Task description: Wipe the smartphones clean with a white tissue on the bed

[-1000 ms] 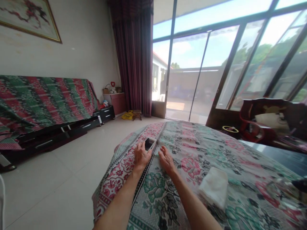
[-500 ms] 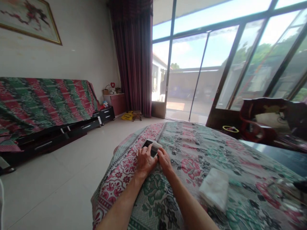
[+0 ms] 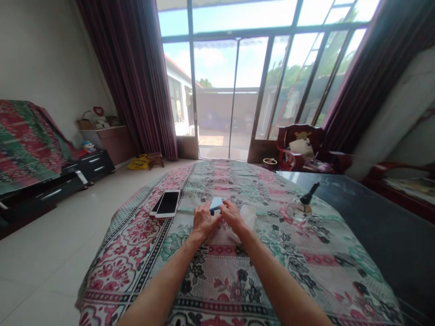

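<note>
A small, flat, light-blue rectangular thing (image 3: 216, 203) is between my two hands over the patterned cloth; its kind is not clear. My left hand (image 3: 204, 220) grips its left side with bent fingers, the thumb at its near edge. My right hand (image 3: 232, 214) closes on its right side with fingers and thumb. Just right of my right hand lies a folded white tissue or cloth (image 3: 250, 216), partly covered by it. Off to the left, a white phone (image 3: 168, 203) with a dark screen lies partly over another phone (image 3: 155, 210).
The floral tablecloth (image 3: 217, 276) covers the rounded table. At right stands a clear glass vessel (image 3: 297, 210) with a black-topped item. Beyond it are a dark tabletop (image 3: 367, 217) and a carved wooden chair (image 3: 283, 140). A yellow bag (image 3: 138, 163) sits on the floor.
The view has swung right. Both hands have left the white phone, which lies with another at left, and are now on the light-blue thing beside the white tissue or cloth.
</note>
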### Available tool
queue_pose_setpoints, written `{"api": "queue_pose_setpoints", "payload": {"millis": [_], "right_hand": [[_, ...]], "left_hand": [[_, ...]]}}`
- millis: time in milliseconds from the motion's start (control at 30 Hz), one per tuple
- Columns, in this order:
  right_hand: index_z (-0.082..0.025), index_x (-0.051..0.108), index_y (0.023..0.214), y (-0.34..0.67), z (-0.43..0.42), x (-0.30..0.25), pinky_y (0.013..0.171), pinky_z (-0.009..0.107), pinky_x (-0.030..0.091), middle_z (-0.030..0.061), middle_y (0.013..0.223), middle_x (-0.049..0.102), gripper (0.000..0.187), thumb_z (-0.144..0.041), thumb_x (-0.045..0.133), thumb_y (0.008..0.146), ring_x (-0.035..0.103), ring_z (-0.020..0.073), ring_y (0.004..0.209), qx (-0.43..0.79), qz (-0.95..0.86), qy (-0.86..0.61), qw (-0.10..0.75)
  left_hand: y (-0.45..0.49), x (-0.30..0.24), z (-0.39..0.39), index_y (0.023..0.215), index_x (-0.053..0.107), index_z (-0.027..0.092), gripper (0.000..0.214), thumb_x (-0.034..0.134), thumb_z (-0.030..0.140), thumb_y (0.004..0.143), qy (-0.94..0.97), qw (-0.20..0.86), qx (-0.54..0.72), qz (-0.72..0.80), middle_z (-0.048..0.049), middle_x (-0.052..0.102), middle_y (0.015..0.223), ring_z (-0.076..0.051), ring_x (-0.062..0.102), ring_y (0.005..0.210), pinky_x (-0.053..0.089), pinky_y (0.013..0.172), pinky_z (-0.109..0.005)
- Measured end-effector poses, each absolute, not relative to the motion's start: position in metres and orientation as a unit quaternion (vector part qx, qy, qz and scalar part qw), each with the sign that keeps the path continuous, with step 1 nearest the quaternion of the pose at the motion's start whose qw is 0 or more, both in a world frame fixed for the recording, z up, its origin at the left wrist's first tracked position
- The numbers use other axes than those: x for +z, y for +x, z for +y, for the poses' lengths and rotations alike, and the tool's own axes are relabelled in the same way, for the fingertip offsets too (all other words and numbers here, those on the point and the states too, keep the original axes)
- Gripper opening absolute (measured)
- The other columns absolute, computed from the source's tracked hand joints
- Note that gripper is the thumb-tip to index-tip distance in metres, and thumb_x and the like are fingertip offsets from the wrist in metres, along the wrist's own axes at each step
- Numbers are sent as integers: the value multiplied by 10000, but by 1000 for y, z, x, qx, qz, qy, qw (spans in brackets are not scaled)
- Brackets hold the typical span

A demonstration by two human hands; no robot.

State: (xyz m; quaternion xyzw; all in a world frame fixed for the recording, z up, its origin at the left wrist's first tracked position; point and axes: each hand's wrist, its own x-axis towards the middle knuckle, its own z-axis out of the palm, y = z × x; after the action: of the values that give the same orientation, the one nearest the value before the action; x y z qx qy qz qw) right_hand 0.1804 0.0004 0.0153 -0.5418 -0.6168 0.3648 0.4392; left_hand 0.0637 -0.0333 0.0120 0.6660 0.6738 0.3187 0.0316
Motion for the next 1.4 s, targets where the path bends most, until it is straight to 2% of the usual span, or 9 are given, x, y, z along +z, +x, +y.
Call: {"api": "queue_pose_setpoints", "payload": {"millis": [167, 233, 367, 467, 567, 833, 1033, 1167, 1400], "right_hand": [[-144, 642, 1161, 248, -16, 33, 897, 296, 455, 103, 1095, 684, 437, -245, 501, 760, 630, 217, 977, 287, -615, -595, 430], [-141, 638, 1168, 276, -23, 34, 896, 281, 451, 108, 1150, 668, 424, -239, 454, 799, 641, 201, 965, 193, -617, -647, 404], [-165, 727, 943, 311, -31, 25, 799, 287, 464, 88, 912, 734, 319, -271, 453, 820, 666, 226, 871, 144, -625, -713, 284], [-186, 743, 767, 311, -34, 18, 728, 282, 456, 93, 792, 736, 335, -349, 460, 842, 670, 237, 808, 149, -632, -714, 261], [-196, 742, 728, 303, -33, 16, 704, 273, 446, 105, 793, 738, 389, -405, 442, 861, 669, 233, 806, 147, -633, -716, 255], [-238, 704, 1082, 305, -32, 10, 845, 238, 449, 30, 1077, 712, 381, -210, 413, 838, 638, 179, 984, 172, -664, -668, 289], [-270, 707, 1011, 294, -43, 14, 765, 227, 428, 39, 1003, 675, 311, -284, 420, 893, 621, 166, 890, 97, -692, -679, 223], [-258, 698, 960, 284, -49, 17, 695, 233, 407, 49, 979, 648, 306, -311, 399, 919, 617, 157, 823, 57, -693, -693, 193], [-268, 674, 1038, 282, -50, 13, 706, 241, 409, 50, 1000, 632, 291, -376, 430, 920, 619, 164, 863, 39, -687, -699, 194]], "left_hand": [[100, 5, -29, 1216, 588, 139, 570, 664, 430, 731, 664, 21, 310, 680, -139, 666, 1037, -272, 577, 1012, 394, 913, -375], [106, -2, -31, 1220, 583, 121, 587, 672, 423, 725, 661, 12, 310, 683, -152, 648, 1069, -283, 562, 1034, 393, 923, -382], [103, -11, -35, 1231, 568, 127, 560, 639, 433, 767, 673, -2, 341, 657, -151, 614, 1154, -290, 542, 1083, 400, 948, -393], [99, -8, -39, 1196, 577, 139, 446, 605, 359, 809, 672, -8, 374, 639, -136, 610, 1161, -271, 542, 1096, 402, 974, -397], [103, -1, -46, 1090, 620, 171, 319, 597, 344, 823, 689, -24, 395, 607, -127, 579, 1208, -276, 501, 1162, 385, 1013, -417], [135, 11, -72, 1130, 615, 208, 555, 716, 527, 688, 789, 29, 293, 539, -110, 561, 1222, -296, 484, 1126, 430, 964, -416], [134, 10, -70, 924, 669, 223, 178, 603, 190, 762, 805, 9, 229, 547, -70, 605, 1103, -244, 510, 1045, 447, 904, -355], [130, 7, -62, 859, 678, 220, 202, 527, 109, 786, 785, 29, 262, 560, -47, 638, 1033, -205, 542, 983, 456, 870, -300], [123, 13, -60, 1067, 669, 243, 360, 431, 85, 849, 761, 18, 286, 583, -50, 646, 1033, -195, 568, 960, 459, 834, -286]]}}
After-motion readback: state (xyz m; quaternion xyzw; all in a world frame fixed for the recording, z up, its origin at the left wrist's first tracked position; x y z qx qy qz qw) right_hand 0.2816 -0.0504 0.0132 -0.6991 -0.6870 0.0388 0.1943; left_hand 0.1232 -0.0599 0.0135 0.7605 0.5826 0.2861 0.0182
